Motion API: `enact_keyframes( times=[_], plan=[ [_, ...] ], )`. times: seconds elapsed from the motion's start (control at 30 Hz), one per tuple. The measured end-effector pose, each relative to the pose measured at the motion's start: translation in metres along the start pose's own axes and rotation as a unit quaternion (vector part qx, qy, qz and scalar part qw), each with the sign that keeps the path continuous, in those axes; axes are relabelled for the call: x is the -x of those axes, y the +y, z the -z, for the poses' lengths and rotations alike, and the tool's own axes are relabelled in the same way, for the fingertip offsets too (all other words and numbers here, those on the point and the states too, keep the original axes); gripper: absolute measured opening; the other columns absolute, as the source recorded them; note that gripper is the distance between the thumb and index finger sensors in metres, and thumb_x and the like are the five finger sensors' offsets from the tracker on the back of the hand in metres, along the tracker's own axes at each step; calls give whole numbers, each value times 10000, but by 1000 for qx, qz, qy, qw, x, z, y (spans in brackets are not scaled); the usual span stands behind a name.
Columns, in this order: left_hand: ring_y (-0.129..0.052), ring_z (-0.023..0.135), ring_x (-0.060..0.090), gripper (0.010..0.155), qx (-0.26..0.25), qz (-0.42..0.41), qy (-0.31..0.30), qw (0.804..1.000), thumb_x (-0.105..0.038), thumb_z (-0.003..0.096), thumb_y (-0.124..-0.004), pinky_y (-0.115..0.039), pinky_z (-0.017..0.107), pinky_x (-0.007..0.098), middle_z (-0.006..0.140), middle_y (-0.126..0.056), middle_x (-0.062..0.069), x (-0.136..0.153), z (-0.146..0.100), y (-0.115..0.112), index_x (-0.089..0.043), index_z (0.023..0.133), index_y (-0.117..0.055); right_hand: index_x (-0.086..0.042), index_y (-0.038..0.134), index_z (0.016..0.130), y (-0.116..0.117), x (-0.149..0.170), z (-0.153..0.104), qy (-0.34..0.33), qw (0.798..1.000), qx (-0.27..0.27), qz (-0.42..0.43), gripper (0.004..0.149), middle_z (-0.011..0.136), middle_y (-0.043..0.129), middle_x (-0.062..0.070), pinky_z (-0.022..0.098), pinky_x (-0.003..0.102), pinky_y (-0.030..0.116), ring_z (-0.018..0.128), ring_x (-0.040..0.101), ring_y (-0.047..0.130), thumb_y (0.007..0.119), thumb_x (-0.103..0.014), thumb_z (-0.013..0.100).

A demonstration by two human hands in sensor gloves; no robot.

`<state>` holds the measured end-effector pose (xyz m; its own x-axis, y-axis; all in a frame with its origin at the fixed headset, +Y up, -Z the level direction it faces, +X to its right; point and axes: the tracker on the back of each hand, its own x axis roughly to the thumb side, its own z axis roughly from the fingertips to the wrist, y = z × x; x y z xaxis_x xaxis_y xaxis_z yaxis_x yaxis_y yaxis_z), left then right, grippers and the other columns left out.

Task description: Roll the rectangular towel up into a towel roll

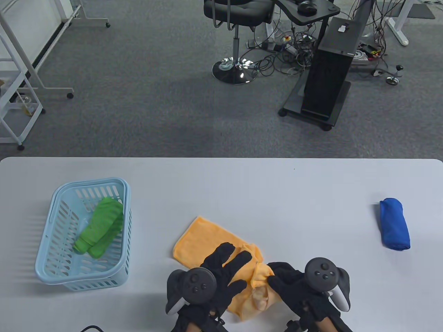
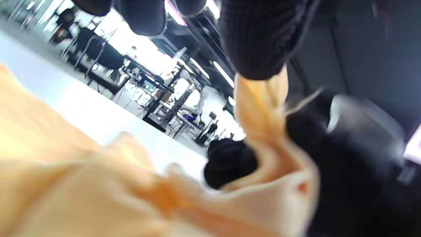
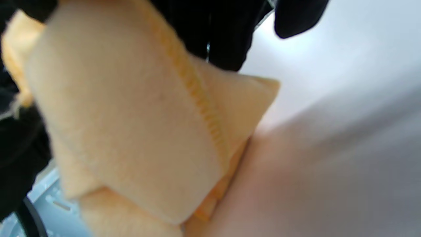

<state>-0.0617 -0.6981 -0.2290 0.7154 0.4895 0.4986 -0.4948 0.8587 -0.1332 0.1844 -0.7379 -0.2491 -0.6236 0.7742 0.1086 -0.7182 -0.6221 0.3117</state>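
Two gloved hands work a soft, limp orange towel (image 1: pixel 207 242): left hand (image 1: pixel 221 273) flat on it, right hand (image 1: pixel 287 280) pinching its bunched edge, best gripped there.

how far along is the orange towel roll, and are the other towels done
Done: a green towel roll lies in the blue basket, and a blue roll lies on the table.
In hand: the orange towel is just begun; the right hand grips its bunched near end, and the left hand rests flat on it.
Left: most of it still lies unrolled.
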Motion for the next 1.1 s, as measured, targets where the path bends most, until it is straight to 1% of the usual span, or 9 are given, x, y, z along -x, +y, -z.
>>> enact_keyframes(
  times=[0.1,0.17,0.3,0.53,0.67,0.83,0.93,1.0,1.1],
  plan=[
    [-511,1004,408,895,12,81,-29,996,-396,364,-925,-430,701,667,1143,-195,111,-13,0,-11,-587,1016,-343,-121,954,476,2,0,1,-1,1000,-13,-9,568,892,762,44,663,638,539,868,298,775,636,-564,317],
    [-556,995,389,869,-4,146,-53,988,-405,345,-932,-459,698,659,1142,-278,106,-23,0,-14,-568,1016,-404,-115,958,463,1,0,1,0,1000,-14,2,568,879,779,44,661,637,543,863,300,782,640,-564,317],
    [-706,934,369,460,-49,174,-72,981,-378,360,-892,-559,663,639,1078,-589,127,-28,1,-18,-332,819,-888,-105,959,469,-1,1,0,-2,1000,-10,17,571,863,797,46,655,637,552,851,300,796,649,-561,318],
    [-834,861,362,432,-113,49,-5,992,-410,397,-825,-636,628,630,980,-792,99,-6,-7,-2,-277,802,-897,-121,845,792,-8,2,-3,3,999,10,34,703,942,696,86,661,633,539,897,327,723,624,-595,323],
    [-987,704,343,454,-144,-47,59,987,-452,411,-762,-717,573,610,716,-1020,78,10,-10,6,-205,743,-949,-128,754,883,-12,4,-5,0,999,6,33,763,991,604,97,669,639,515,928,333,668,667,-617,303],
    [-1064,573,306,459,-123,-211,92,965,-461,419,-754,-766,526,589,535,-1079,71,20,-8,0,-189,738,-942,-144,612,987,-1,-1,-3,-6,999,-41,8,863,1046,465,120,687,657,458,973,348,572,718,-628,281],
    [-1108,477,266,465,-98,-294,99,946,-458,424,-754,-802,490,567,394,-1095,36,22,-4,-8,-169,740,-936,-170,601,1000,7,-4,-1,-5,998,-63,4,854,1053,455,115,695,665,435,983,350,558,767,-595,278],
    [-1120,442,249,470,-87,-330,94,935,-457,424,-756,-813,477,557,324,-1088,24,22,-3,-11,-152,733,-937,-222,791,852,8,-6,-2,3,999,-35,-19,598,1012,573,88,686,654,476,949,327,646,782,-484,315],
    [-1117,453,259,477,-89,-341,107,930,-457,428,-760,-810,473,563,319,-1087,33,26,-5,-10,-146,745,-936,-276,851,759,2,-7,-1,-12,999,-6,-32,472,984,631,60,683,647,492,924,302,698,773,-443,325]
  ],
)
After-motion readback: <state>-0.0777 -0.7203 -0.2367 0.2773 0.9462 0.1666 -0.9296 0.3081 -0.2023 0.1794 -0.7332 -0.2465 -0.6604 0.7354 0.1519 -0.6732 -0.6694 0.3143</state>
